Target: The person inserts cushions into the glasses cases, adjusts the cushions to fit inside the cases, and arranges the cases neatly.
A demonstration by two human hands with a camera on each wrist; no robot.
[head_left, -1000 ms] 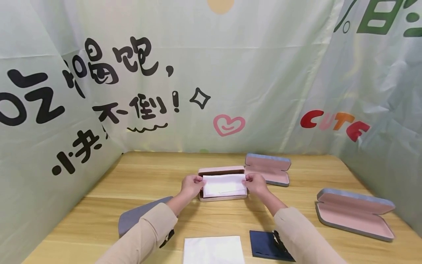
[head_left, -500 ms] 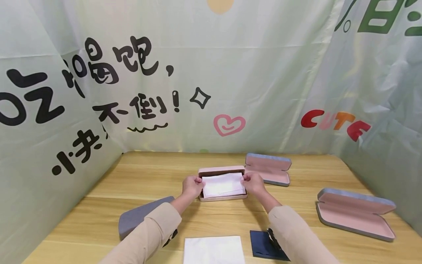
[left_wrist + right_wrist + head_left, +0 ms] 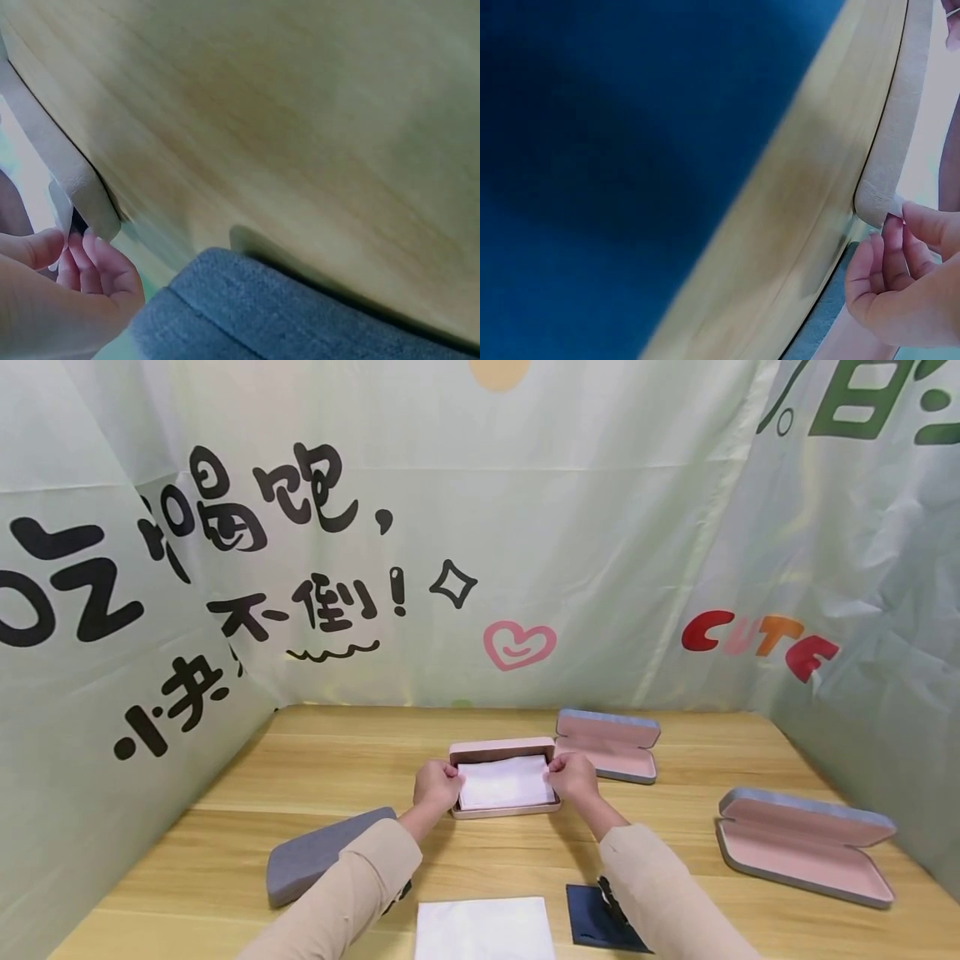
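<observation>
A folded white cloth (image 3: pixel 506 783) lies across the opening of a pale pink glasses case (image 3: pixel 508 813) whose lid stands raised behind it. My left hand (image 3: pixel 437 787) pinches the cloth's left end between thumb and fingers. At the opposite end, my right hand (image 3: pixel 574 779) pinches the right edge. Both wrist views show the thumbs against the white fabric at the case's corners: the left thumb (image 3: pixel 43 247) and the right thumb (image 3: pixel 927 222). The case's dark inside shows only in narrow strips around the cloth; how deep the cloth sits cannot be told.
Two blue-grey glasses cases with pink linings stand open, one behind my right hand (image 3: pixel 607 745), another at the right (image 3: pixel 806 852). A closed grey case (image 3: pixel 311 852) lies by my left forearm. Nearer are a white cloth (image 3: pixel 483 931) and a dark blue cloth (image 3: pixel 600 920).
Both hands keep hold of the cloth's ends. The cloth's right end has moved slightly left, inside the case's rim, and my right forearm has shifted a little left.
</observation>
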